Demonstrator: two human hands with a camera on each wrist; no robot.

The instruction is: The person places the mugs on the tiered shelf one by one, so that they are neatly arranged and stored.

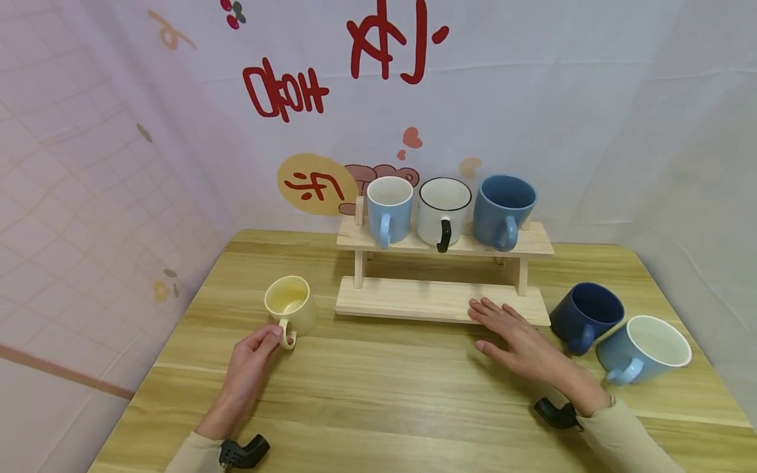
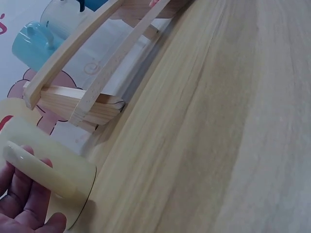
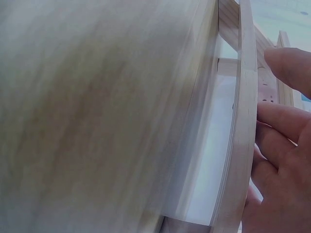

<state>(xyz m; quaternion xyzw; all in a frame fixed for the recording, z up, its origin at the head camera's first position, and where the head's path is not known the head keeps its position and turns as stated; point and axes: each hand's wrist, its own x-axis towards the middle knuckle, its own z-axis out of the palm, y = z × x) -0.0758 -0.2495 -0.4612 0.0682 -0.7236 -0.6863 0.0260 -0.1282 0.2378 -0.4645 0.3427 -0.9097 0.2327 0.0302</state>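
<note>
My left hand (image 1: 251, 361) pinches the handle of a pale yellow mug (image 1: 300, 315), which stands upright at the left of the table. In the left wrist view, fingers (image 2: 35, 206) curl behind the mug's handle (image 2: 41, 172). On the right, my right hand (image 1: 523, 345) is spread with its fingers extended over the lower board of a two-tier wooden rack (image 1: 408, 299). The right wrist view has those fingers (image 3: 279, 145) against the edge of the board (image 3: 238, 150), with nothing gripped.
Along the rack's upper tier stand a light blue mug (image 1: 399, 220), a white mug (image 1: 432, 226) with black rim and handle, and a blue mug (image 1: 487, 220). Right of the rack are a navy mug (image 1: 573, 315) and another light blue mug (image 1: 621, 345). A printed cloth (image 1: 532, 98) hangs behind the table.
</note>
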